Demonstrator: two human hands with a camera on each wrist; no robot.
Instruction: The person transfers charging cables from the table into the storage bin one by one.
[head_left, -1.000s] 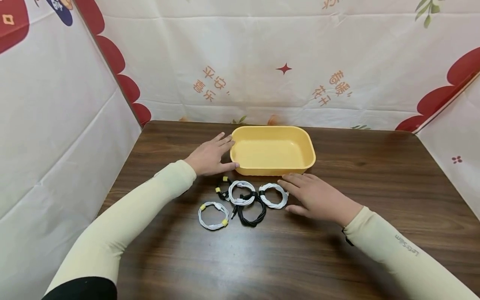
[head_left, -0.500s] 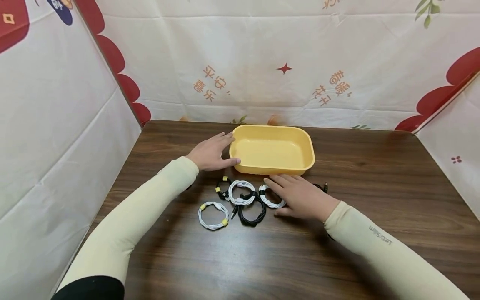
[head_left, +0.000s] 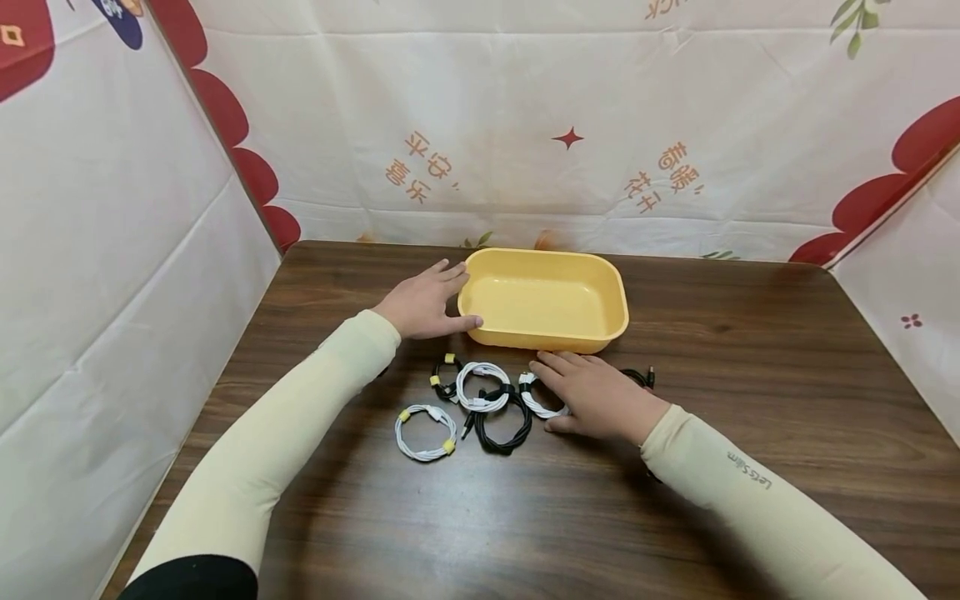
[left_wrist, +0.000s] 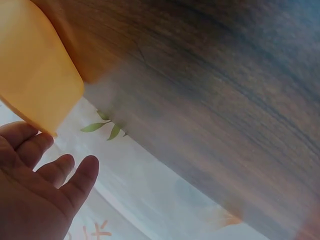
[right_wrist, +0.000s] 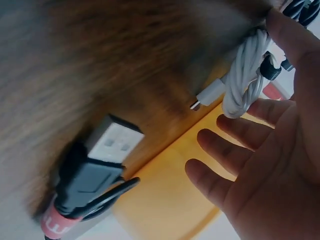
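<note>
My left hand (head_left: 429, 302) touches the left end of a yellow plastic bin (head_left: 543, 341) with its fingers spread. In the left wrist view, fingertips lie at the bin's rim (left_wrist: 44, 129). Over the right side of a coiled white cable (head_left: 537, 403) is my right hand (head_left: 596, 396), its fingers extended. The right wrist view shows that white cable (right_wrist: 245, 75) between thumb and fingers; I cannot tell whether they touch it. A black cable (head_left: 637, 377) pokes out behind the hand, and its USB plug (right_wrist: 107, 155) shows close up.
Left of the right hand lie another white coil (head_left: 467, 398), a black coil (head_left: 491, 444) and a small black cable with yellow ties (head_left: 437, 381). A white coil with yellow ties (head_left: 424, 455) lies nearer. Printed cloth (head_left: 510, 100) borders the brown table (head_left: 450, 533).
My right hand has moved left over the white coil, uncovering the black cable on its right. The bin and my left hand have shifted slightly toward the back.
</note>
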